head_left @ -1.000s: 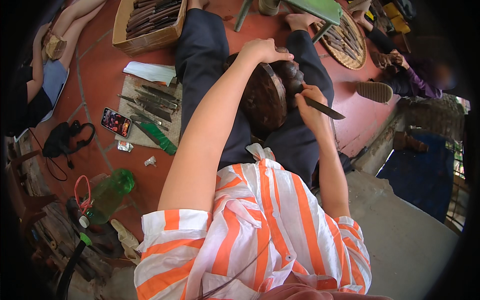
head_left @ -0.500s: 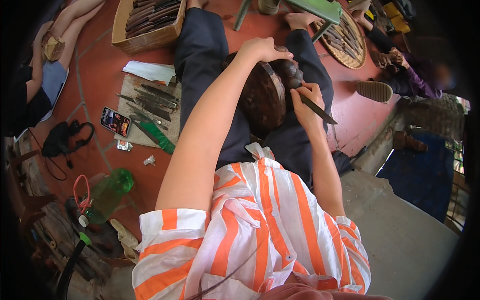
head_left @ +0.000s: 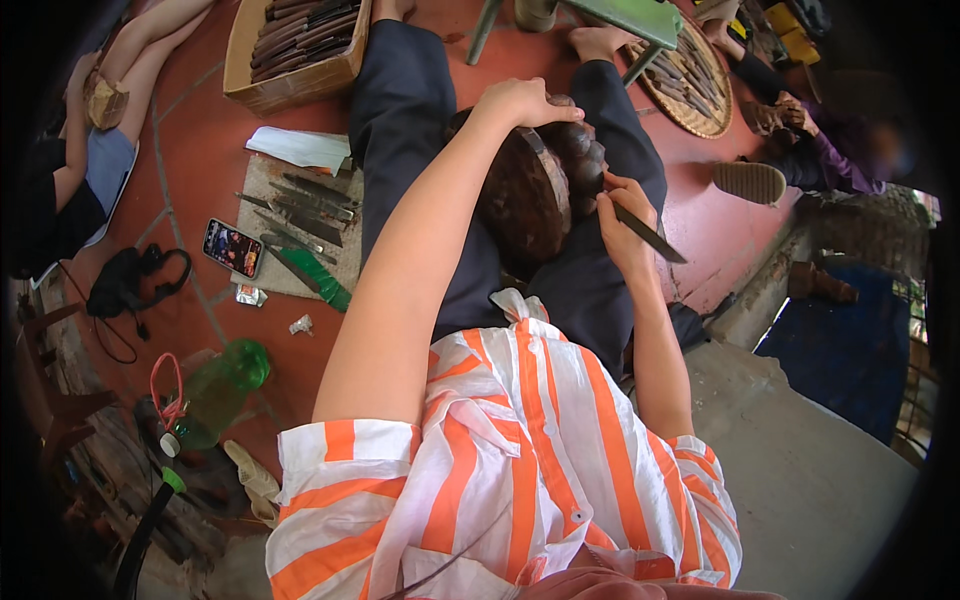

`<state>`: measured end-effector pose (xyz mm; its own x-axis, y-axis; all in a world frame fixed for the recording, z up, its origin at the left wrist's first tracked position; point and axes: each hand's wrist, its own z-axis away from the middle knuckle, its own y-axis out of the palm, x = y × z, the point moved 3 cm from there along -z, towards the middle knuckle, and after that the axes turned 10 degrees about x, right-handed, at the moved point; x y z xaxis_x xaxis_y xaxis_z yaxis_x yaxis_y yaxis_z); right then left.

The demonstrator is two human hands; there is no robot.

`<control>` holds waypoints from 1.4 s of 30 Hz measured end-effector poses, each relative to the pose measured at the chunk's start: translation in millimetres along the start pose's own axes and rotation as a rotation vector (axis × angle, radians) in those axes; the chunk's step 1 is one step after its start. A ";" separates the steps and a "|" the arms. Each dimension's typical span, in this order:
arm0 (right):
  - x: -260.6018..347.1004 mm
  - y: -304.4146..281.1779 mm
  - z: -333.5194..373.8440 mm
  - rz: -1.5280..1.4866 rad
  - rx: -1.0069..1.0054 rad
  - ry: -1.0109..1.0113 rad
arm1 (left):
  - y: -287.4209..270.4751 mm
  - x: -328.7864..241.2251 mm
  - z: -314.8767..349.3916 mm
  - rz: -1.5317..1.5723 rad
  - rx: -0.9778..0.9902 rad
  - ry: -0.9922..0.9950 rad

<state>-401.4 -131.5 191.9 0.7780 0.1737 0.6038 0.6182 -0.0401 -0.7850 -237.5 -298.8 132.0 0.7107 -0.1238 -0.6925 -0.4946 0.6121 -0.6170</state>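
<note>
Between my knees rests a dark brown wooden carving (head_left: pixel 523 205), with a broad rounded body and a cluster of knobs along its far right side. My left hand (head_left: pixel 525 103) grips its top, thumb stretched toward the knobs and the other fingers largely hidden. Close to the right edge of the knobs, my right hand (head_left: pixel 628 222) is closed around a flat metal blade (head_left: pixel 650 236). The blade's long end sticks out toward the lower right; its working tip is hidden by the fingers, so I cannot tell whether it touches the wood.
To the left, several metal blades (head_left: pixel 310 212) lie on a mat (head_left: pixel 262 185) beside a phone (head_left: pixel 232 247). A cardboard box (head_left: pixel 300 97) of tools, a green stool (head_left: pixel 640 20) and a round basket (head_left: pixel 722 118) of tools stand ahead. A green bottle (head_left: pixel 215 400) is lower left. People sit at both sides.
My right hand and the blade have shifted slightly right and toward me, away from the knobs. The carving has turned slightly, and my left hand stays on it.
</note>
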 end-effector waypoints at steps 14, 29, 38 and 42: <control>11.7 13.7 -3.0 0.249 -0.043 -0.048 | -1.2 -4.9 2.4 0.017 0.060 -0.012; 2.1 2.6 -1.8 0.070 -0.007 -0.016 | 0.3 -1.4 -1.6 -0.013 0.006 -0.010; 2.9 10.0 1.2 0.093 -0.068 0.046 | -1.4 -6.8 1.9 0.000 0.079 -0.020; -9.7 6.5 9.1 -0.092 -0.047 0.055 | -1.6 -4.6 2.6 0.001 0.056 -0.003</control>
<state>-406.0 -124.5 179.7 0.7217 0.1246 0.6809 0.6911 -0.0729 -0.7191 -238.6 -297.2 137.2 0.7115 -0.1212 -0.6921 -0.4668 0.6548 -0.5945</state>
